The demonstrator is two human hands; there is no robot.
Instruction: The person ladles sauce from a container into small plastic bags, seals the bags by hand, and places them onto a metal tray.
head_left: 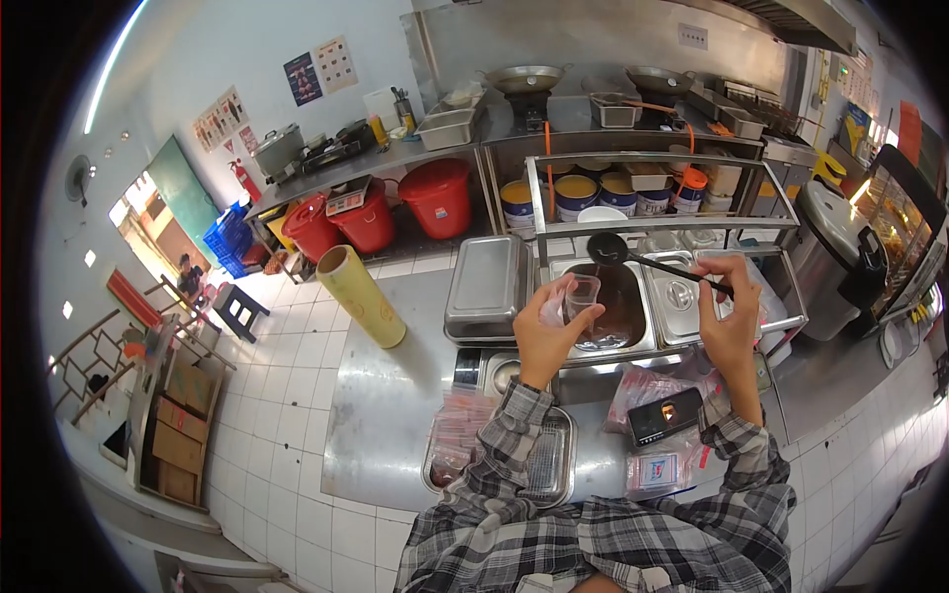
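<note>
My left hand (550,334) is closed around a small clear plastic cup (584,290), held above the near left part of a steel pan (645,331) of dark brown sauce (621,296). In my right hand (730,321) is the handle of a black ladle (607,249). Its bowl hangs just above and beyond the cup, over the pan. Whether sauce is leaving the ladle, I cannot make out. A lidded steel pan (679,296) sits right of the sauce, beneath the ladle's handle.
To the left stand a closed steel container (487,287) and a tall roll of plastic wrap (362,296). Nearer me are a wire-racked tray (550,460), plastic bags (633,395) and a phone (665,416). A metal rail frame (667,230) rises behind the pans.
</note>
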